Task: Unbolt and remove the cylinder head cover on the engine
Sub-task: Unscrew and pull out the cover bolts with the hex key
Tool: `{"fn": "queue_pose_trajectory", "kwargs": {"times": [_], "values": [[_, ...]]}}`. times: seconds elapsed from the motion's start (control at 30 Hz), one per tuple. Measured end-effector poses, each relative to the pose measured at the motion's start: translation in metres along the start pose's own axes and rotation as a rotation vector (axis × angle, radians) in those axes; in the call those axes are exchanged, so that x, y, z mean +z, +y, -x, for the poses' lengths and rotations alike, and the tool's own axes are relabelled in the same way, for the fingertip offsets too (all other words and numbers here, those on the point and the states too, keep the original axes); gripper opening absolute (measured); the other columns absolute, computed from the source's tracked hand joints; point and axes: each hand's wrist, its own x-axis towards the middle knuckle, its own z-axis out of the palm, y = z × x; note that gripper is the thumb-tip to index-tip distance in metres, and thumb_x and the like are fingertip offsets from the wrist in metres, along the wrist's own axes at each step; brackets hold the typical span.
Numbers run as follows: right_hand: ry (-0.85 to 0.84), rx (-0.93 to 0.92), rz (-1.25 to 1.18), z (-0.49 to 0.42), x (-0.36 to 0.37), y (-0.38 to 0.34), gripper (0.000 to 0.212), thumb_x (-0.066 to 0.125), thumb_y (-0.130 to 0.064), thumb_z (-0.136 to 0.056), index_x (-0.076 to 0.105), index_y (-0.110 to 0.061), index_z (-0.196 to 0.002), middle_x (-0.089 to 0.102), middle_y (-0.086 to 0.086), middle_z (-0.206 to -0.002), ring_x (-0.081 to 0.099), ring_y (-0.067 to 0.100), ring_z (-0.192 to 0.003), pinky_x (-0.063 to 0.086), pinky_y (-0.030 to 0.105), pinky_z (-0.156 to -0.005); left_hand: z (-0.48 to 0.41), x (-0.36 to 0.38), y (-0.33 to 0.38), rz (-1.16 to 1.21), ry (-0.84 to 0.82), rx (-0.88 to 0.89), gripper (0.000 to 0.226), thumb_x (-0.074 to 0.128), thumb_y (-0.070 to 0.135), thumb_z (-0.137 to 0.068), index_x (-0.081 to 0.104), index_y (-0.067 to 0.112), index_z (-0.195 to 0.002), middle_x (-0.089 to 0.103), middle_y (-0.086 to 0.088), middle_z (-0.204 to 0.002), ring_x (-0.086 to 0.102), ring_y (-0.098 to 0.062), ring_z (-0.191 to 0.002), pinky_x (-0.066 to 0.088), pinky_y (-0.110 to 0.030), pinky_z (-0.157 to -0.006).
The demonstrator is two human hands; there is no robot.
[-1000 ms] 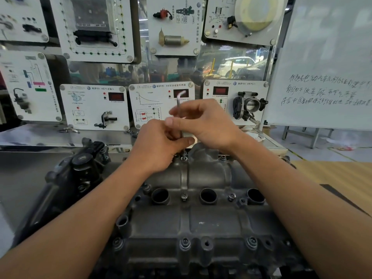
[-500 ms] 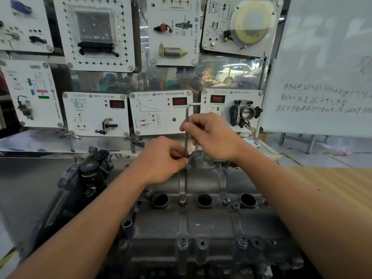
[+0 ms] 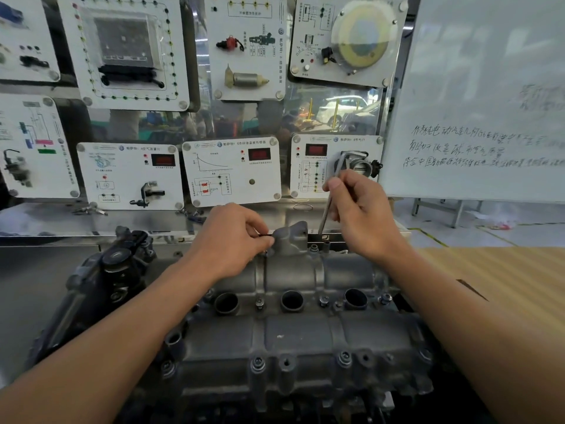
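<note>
Far left: a black assembly (image 3: 116,264) on the engine's end, untouched.

Left hand (image 3: 232,240), centre-left: its fingertips pinch a small dark piece (image 3: 266,235) right beside the raised boss (image 3: 290,237) at the cover's far edge. It is probably a freed bolt, but too small to be sure.

The cylinder head cover (image 3: 299,335) sits low centre on the engine, with three open plug wells (image 3: 292,300) across its middle. The front-row bolts (image 3: 257,363) and mid-row bolts (image 3: 324,300) are in place, so I judge the unbolting far from finished.

The hex key (image 3: 330,197) is L-shaped, centre-right. Its long leg slants down and its tip is just above the far edge near a rear bolt (image 3: 314,248), not seated as far as I can tell.

The right hand (image 3: 363,218) grips the key, fingers curled round the shank below the bend.

Wooden worktop (image 3: 495,270) at right, whiteboard (image 3: 477,87) upper right.

Doing this step well:
- Bring the key upright over the bolt head.
- Press the tip fully home before turning; a slanted or shallow bite would likely round the socket.
- Set the pinched piece down on the worktop so the left hand can steady the key at the bolt.
- Crack the remaining bolts a little each, working crosswise, then spin them out.
- Keep loose bolts away from the open wells.
- Lift the cover only once every bolt is out.
</note>
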Motion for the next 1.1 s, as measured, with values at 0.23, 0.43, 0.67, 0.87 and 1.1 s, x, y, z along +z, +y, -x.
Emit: {"fn": "queue_pose_trajectory", "kwargs": {"times": [0.23, 0.43, 0.67, 0.87, 1.1], "values": [[-0.07, -0.027, 0.112, 0.003, 0.001, 0.004, 0.029, 0.047, -0.019, -0.104, 0.058, 0.0, -0.084, 0.058, 0.016, -0.066, 0.051, 0.027, -0.062, 0.043, 0.039, -0.061, -0.007, 0.005, 0.012, -0.421, -0.077, 0.121, 0.042, 0.052, 0.037, -0.098, 0.055, 0.019, -0.06, 0.056, 0.001, -0.062, 0.056, -0.017, -0.061, 0.05, -0.036, -0.065], [-0.138, -0.033, 0.117, 0.008, 0.005, 0.005, 0.029, 0.047, -0.018, -0.104, 0.06, 0.004, -0.087, 0.062, 0.02, -0.069, 0.056, 0.034, -0.068, 0.045, 0.042, -0.063, -0.002, -0.004, 0.012, -0.491, -0.048, 0.073, 0.063, 0.023, 0.056, -0.102, 0.043, 0.019, -0.055, 0.051, 0.0, -0.057, 0.056, -0.02, -0.064, 0.05, -0.039, -0.071], [-0.136, -0.031, 0.095, 0.007, 0.005, 0.005, 0.03, 0.047, -0.018, -0.104, 0.059, 0.005, -0.088, 0.061, 0.024, -0.071, 0.054, 0.037, -0.067, 0.045, 0.043, -0.059, -0.002, -0.01, 0.003, 0.094, -0.087, -0.106, 0.052, 0.029, 0.045, -0.106, 0.072, 0.027, -0.082, 0.072, 0.013, -0.085, 0.065, -0.005, -0.082, 0.046, -0.029, -0.071], [-0.12, -0.019, 0.089, 0.007, 0.003, 0.007, 0.029, 0.047, -0.018, -0.104, 0.06, 0.003, -0.088, 0.061, 0.021, -0.07, 0.055, 0.036, -0.068, 0.045, 0.041, -0.059, 0.002, -0.016, 0.001, -0.124, 0.128, -0.037, 0.089, 0.015, 0.07, -0.092, 0.069, 0.007, -0.06, 0.07, -0.002, -0.063, 0.066, -0.017, -0.065, 0.047, -0.026, -0.072], [-0.136, -0.036, 0.113, 0.008, 0.003, 0.006, 0.029, 0.047, -0.017, -0.104, 0.058, 0.001, -0.083, 0.063, 0.019, -0.069, 0.05, 0.021, -0.058, 0.043, 0.037, -0.057, -0.013, -0.014, 0.03, 0.053, -0.159, 0.068, 0.02, 0.062, 0.016, -0.093, 0.068, 0.028, -0.108, 0.071, 0.014, -0.099, 0.064, 0.003, -0.091, 0.048, -0.017, -0.077]]}}
